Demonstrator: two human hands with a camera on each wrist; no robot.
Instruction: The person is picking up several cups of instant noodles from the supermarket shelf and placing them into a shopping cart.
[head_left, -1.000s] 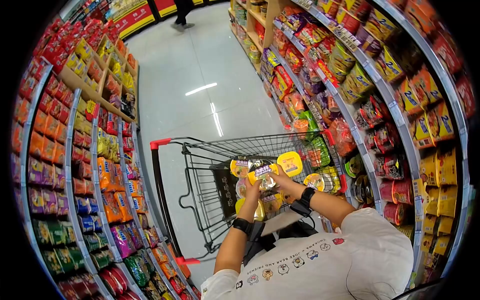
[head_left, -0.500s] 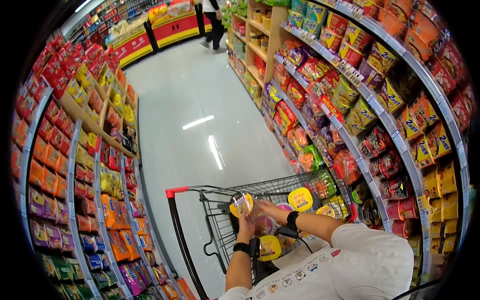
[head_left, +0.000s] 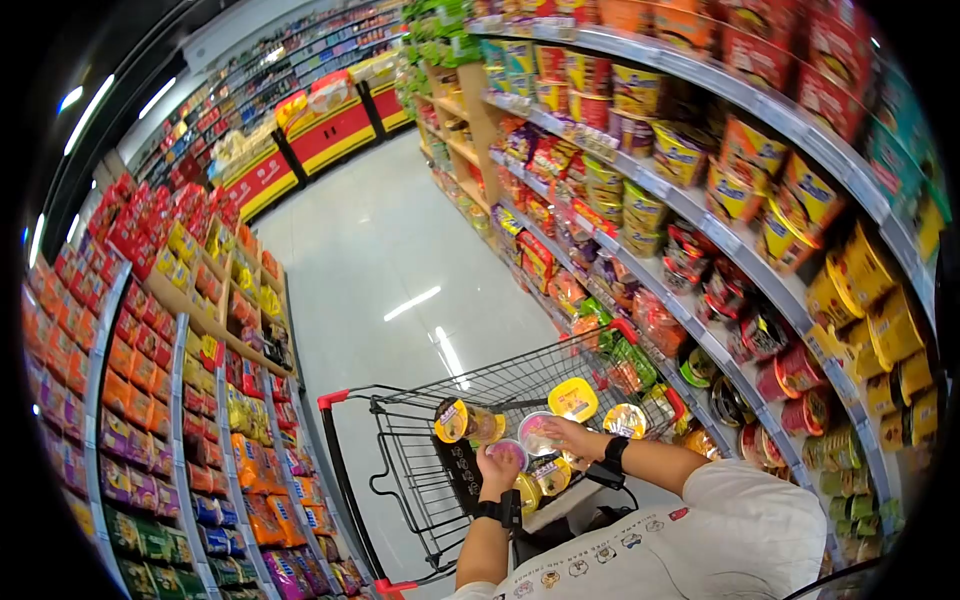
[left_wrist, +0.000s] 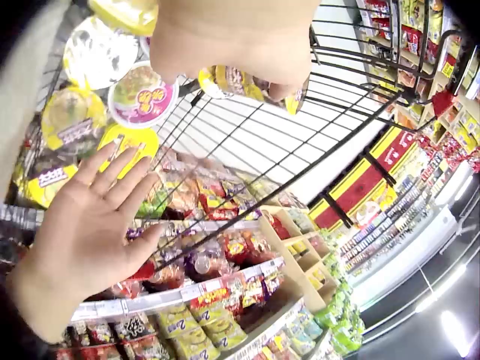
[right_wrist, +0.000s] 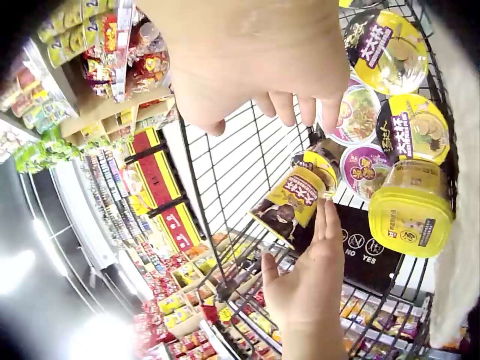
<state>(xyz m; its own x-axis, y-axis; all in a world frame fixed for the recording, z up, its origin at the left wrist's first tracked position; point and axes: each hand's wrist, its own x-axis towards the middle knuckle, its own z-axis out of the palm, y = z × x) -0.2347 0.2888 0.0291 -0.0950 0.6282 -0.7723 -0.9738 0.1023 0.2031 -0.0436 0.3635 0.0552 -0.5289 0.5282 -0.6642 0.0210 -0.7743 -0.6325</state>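
Observation:
Several instant-noodle cups lie in the black wire cart (head_left: 470, 375). At its left side a yellow-and-brown cup (head_left: 452, 421) lies tipped, a second one beside it. My left hand (head_left: 496, 474) is near a purple-rimmed cup (head_left: 508, 455), fingers extended; the right wrist view puts its fingertips close to the brown cup (right_wrist: 289, 205), contact unclear. My right hand (head_left: 577, 440), fingers spread and holding nothing, is over a pink-rimmed bowl (head_left: 540, 432). In the left wrist view the right palm (left_wrist: 94, 232) shows beside a yellow lid (left_wrist: 129, 144).
Shelves of packaged noodles flank the aisle, the right shelf (head_left: 640, 170) close against the cart and the left shelf (head_left: 180, 420) past its red-ended handle (head_left: 345, 490). Tiled floor (head_left: 370, 240) stretches ahead to red-and-yellow display bins (head_left: 330, 133). A yellow tub (head_left: 573, 399) lies in the cart.
My left hand has let go of the yellow-and-brown cup, now lying at the cart's left side, and moved down. My right hand has shifted rightward. The view has turned, and the walking person is gone.

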